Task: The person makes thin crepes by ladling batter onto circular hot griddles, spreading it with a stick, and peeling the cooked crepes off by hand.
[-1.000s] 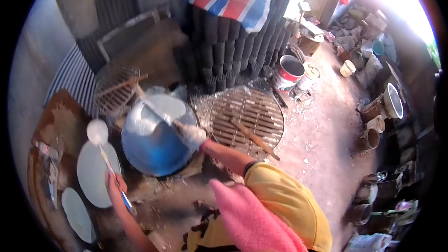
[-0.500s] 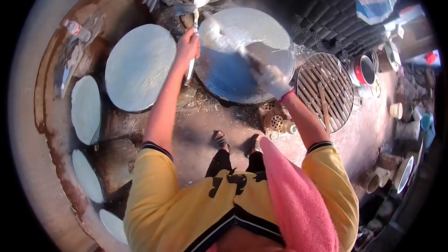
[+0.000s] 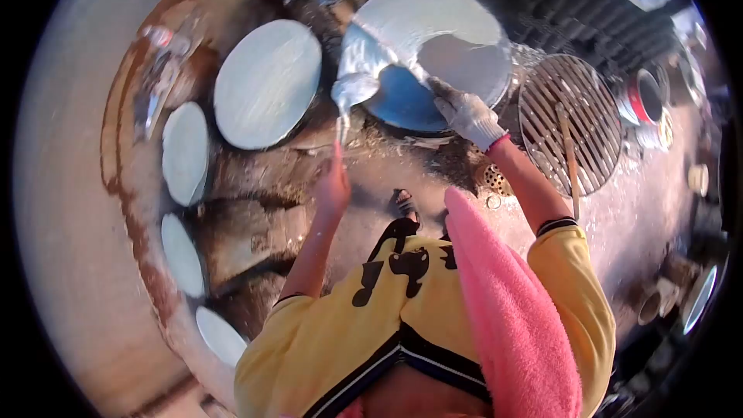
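My bare left hand (image 3: pixel 333 186) is closed around the handle of a big metal spoon (image 3: pixel 354 89). The spoon's bowl, coated white, is over the left edge of a large round griddle (image 3: pixel 402 102). White batter (image 3: pixel 441 11) covers the griddle's far part, while the near left part looks dark and bluish. My right hand (image 3: pixel 470 118), in a whitish glove, is closed at the near end of a long batter-coated spreader (image 3: pixel 391 53). The spreader slants across the griddle towards the far left. Motion blurs its exact shape.
Left of the griddle is another white-covered round plate (image 3: pixel 268 83), with smaller ones (image 3: pixel 186 153) along the curved ledge. A slatted round rack (image 3: pixel 553 139) with a wooden stick (image 3: pixel 569 147) stands at right. Buckets (image 3: pixel 642 98) sit beyond it. A pink towel (image 3: pixel 515 302) hangs over my front.
My left hand has come down towards me, and the spoon's bowl has dropped from above the griddle's far left to its near left edge. The whole view has shifted.
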The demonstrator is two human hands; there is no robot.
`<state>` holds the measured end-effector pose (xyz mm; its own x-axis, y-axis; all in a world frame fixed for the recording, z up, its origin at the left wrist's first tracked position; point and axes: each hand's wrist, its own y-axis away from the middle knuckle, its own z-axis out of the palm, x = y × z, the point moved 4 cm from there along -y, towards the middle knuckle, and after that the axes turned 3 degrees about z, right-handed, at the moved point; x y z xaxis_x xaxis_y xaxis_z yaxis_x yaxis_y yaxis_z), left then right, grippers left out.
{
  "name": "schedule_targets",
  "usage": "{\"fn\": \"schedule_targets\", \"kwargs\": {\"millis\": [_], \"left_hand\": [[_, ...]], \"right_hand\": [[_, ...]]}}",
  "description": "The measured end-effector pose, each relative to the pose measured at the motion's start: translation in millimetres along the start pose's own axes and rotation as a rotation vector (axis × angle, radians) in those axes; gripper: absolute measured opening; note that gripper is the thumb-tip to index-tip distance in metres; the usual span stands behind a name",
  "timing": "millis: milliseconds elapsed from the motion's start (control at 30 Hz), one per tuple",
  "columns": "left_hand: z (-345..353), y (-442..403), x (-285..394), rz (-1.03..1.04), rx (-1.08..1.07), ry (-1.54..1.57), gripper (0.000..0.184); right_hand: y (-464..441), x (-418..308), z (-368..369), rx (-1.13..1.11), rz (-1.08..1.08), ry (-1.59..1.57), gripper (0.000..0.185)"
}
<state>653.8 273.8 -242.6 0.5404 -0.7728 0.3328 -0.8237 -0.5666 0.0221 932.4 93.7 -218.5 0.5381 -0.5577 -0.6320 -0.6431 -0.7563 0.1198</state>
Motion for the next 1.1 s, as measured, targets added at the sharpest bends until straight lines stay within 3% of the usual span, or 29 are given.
{"fn": "schedule_targets", "kwargs": {"millis": [100, 133, 200, 233, 300, 333, 367, 433, 467, 533, 633, 667, 700, 767, 833, 867, 933, 967, 1033, 1100], "left_hand": [[4, 27, 30, 0.165, 0.172, 0.081, 0.065], [3, 32, 29, 0.206, 0.175, 0.117, 0.064], [10, 38, 32, 0.291, 0.200, 0.219, 0.062], [10, 39, 31, 0.336, 0.218, 0.276, 0.061], [-17, 34, 13, 0.209, -0.041, 0.467, 0.058], [-34, 29, 6, 0.155, -0.179, 0.561, 0.056], [-54, 24, -3, 0.175, -0.147, 0.772, 0.055], [-103, 9, -17, 0.256, -0.179, 1.283, 0.050], [-148, -5, -9, 0.337, -0.160, 1.332, 0.047], [-171, -42, -9, 0.354, 0.004, 1.421, 0.044], [-198, -58, -43, 0.197, 0.007, 1.500, 0.036], [-205, -55, -69, 0.167, -0.023, 1.550, 0.035], [-213, -52, -88, 0.143, -0.046, 1.587, 0.034], [-240, -54, -113, 0.113, -0.009, 1.578, 0.033], [-294, -48, -103, 0.299, 0.053, 1.567, 0.037], [-327, -41, -92, 0.455, 0.160, 1.570, 0.038], [-388, -16, -78, 0.705, 0.214, 1.440, 0.039], [-408, -3, -72, 0.801, 0.241, 1.355, 0.039], [-424, 20, -61, 0.889, 0.255, 1.191, 0.040], [-412, 36, -62, 0.830, 0.263, 1.096, 0.040]], "right_hand": [[9, -24, -9, -0.114, 0.032, -0.011, 0.043], [10, -9, -9, -0.187, 0.294, 0.136, 0.045], [21, 42, 11, 0.079, 0.209, -0.343, 0.048], [47, 20, -7, 0.037, 0.306, -0.146, 0.048], [74, -3, 17, 0.066, 0.042, -0.271, 0.049], [73, 5, 48, 0.014, 0.019, -0.459, 0.047], [84, -31, 35, -0.218, 0.202, -0.536, 0.049], [97, -86, 53, -0.189, 0.339, -1.081, 0.050], [89, -117, 61, -0.167, 0.343, -1.124, 0.050], [70, -161, 92, -0.022, 0.434, -1.249, 0.046], [33, -187, 174, 0.208, 0.620, -1.429, 0.032], [36, -161, 208, 0.364, 0.748, -1.321, 0.024], [50, -184, 189, 0.421, 0.709, -1.502, 0.025], [49, -198, 188, 0.478, 0.680, -1.624, 0.026], [18, -204, 208, 0.404, 0.736, -1.562, 0.030], [0, -204, 216, 0.438, 0.545, -1.258, 0.038], [-13, -174, 231, 0.635, 0.547, -0.746, 0.047], [6, -196, 215, 0.543, 0.702, -0.963, 0.056], [37, -192, 208, 0.636, 0.672, -1.086, 0.055], [68, -173, 207, 0.562, 0.668, -1.228, 0.043]]}}
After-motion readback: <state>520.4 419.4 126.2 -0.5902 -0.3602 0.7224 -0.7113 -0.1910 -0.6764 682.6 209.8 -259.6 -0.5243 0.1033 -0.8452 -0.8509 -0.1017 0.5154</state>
